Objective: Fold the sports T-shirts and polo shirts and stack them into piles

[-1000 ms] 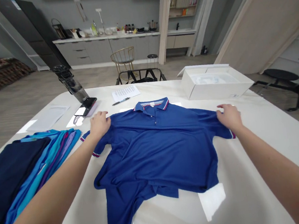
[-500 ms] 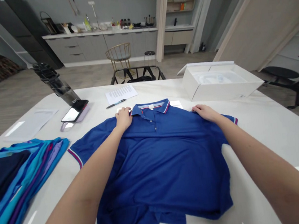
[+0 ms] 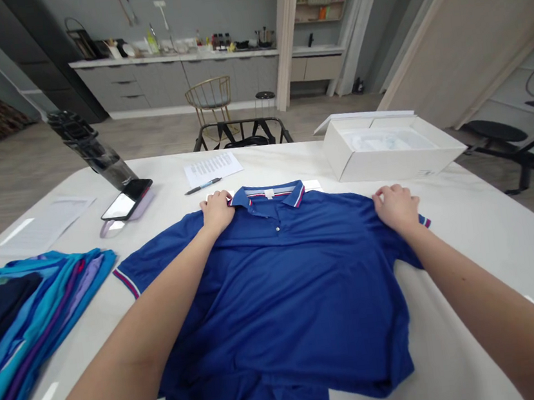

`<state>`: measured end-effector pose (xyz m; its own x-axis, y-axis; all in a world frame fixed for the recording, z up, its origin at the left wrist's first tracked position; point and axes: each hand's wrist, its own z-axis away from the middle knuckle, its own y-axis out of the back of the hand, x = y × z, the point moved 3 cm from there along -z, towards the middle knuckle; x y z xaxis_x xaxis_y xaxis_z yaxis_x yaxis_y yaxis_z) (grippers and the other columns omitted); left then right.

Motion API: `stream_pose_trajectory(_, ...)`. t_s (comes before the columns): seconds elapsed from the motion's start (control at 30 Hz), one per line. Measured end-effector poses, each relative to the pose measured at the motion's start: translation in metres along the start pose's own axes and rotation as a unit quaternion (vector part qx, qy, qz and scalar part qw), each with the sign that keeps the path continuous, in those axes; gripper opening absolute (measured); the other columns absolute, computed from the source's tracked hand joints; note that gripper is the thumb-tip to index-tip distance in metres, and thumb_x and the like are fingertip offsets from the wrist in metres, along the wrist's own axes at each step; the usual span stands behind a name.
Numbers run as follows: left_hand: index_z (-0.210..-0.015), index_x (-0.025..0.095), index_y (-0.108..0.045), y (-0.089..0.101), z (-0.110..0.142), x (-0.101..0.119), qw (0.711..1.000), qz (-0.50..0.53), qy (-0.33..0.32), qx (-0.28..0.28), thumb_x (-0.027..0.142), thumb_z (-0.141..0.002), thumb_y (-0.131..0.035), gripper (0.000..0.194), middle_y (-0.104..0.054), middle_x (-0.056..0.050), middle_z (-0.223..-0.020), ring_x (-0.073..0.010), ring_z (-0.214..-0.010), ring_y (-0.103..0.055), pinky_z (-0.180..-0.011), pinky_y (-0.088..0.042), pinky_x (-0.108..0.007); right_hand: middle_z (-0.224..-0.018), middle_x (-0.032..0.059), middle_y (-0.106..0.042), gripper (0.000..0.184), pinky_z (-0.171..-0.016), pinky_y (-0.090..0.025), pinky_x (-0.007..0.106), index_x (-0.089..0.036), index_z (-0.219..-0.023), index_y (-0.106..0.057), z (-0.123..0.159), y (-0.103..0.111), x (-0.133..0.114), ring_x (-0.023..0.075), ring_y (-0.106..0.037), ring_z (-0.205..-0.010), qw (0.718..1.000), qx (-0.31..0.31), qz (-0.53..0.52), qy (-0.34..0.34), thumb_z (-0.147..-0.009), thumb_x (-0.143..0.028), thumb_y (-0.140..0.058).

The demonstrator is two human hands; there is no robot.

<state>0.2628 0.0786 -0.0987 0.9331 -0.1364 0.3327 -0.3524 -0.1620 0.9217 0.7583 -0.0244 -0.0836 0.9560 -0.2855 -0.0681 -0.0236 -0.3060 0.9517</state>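
Observation:
A blue polo shirt (image 3: 297, 287) lies front side up on the white table, its collar at the far end. The collar and sleeve cuffs carry red and white stripes. The lower hem is folded and uneven at the near left. Beside the collar, my left hand (image 3: 218, 211) has its fingers closed on the shirt's left shoulder. Over on the other side, my right hand (image 3: 397, 205) is pinched on the upper edge of the right sleeve, hiding part of it.
Folded clothes (image 3: 31, 307) are piled at the left. Behind them lie a paper sheet (image 3: 41, 224) and a phone (image 3: 126, 201), with a dark bottle (image 3: 100, 155) leaning nearby. A pen (image 3: 203, 186) rests by a printed sheet (image 3: 214, 166). An open white box (image 3: 388, 153) stands back right.
My right hand has moved outward to the right, from the shirt's shoulder to its sleeve. My left hand keeps its place beside the collar. The camera view has shifted slightly.

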Motion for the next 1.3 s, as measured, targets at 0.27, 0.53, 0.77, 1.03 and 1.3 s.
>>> stream_pose_trajectory(0.27,-0.111,0.032,-0.072,0.012,-0.033,0.026,0.964,0.060,-0.234,-0.109,0.028,-0.084,-0.064,0.029,-0.048,0.002,-0.154,-0.0300,-0.144,-0.037,-0.115,-0.032,-0.051,-0.156,0.0115,-0.038,0.056,-0.109,-0.045,0.046,-0.027,-0.153,-0.047,-0.040,-0.011,-0.165,0.0292,-0.047,-0.134,0.900,-0.132,-0.286,0.300,-0.099,-0.039,-0.053)
stream_pose_trajectory(0.53,-0.103,0.021,-0.070,-0.014,-0.064,0.067,0.975,-0.003,-0.199,-0.100,0.031,-0.096,-0.054,0.020,-0.072,-0.009,-0.105,-0.0270,-0.110,-0.060,-0.108,-0.033,-0.047,-0.120,0.0098,-0.055,0.018,-0.101,-0.048,0.037,-0.020,-0.109,-0.070,-0.057,-0.032,-0.192,0.0235,-0.058,-0.107,0.888,-0.181,-0.270,0.326,-0.095,-0.029,-0.062)
stream_pose_trajectory(0.77,-0.108,0.020,-0.069,-0.022,-0.082,0.082,0.965,-0.080,-0.249,-0.026,0.003,-0.091,-0.038,0.039,-0.067,-0.012,-0.109,-0.0290,-0.116,-0.053,-0.113,-0.022,-0.057,-0.110,0.0095,-0.054,0.021,-0.099,-0.047,0.038,-0.020,-0.115,-0.064,-0.077,-0.027,-0.202,0.0242,-0.057,-0.101,0.904,-0.126,-0.271,0.306,-0.100,-0.029,-0.053)
stream_pose_trajectory(1.03,-0.141,0.022,-0.052,-0.025,-0.089,0.072,0.997,0.000,-0.053,0.058,0.012,-0.090,-0.050,0.052,-0.047,-0.016,-0.148,-0.0340,-0.139,-0.039,-0.121,-0.014,-0.062,-0.146,0.0125,-0.043,0.036,-0.103,-0.046,0.054,-0.023,-0.130,-0.059,-0.095,-0.052,-0.257,0.0349,-0.051,-0.124,0.945,-0.078,-0.239,0.209,-0.096,-0.034,-0.061)
stream_pose_trajectory(1.3,-0.163,0.016,-0.012,-0.017,0.003,0.062,0.995,0.089,-0.049,-0.023,0.029,-0.097,-0.047,0.076,-0.016,-0.020,-0.168,-0.0310,-0.156,-0.017,-0.123,-0.023,-0.055,-0.165,0.0128,-0.027,0.051,-0.114,-0.028,0.070,-0.026,-0.151,-0.045,-0.008,-0.026,-0.241,0.0379,-0.029,-0.149,0.939,-0.069,-0.264,0.211,-0.103,-0.042,-0.047)
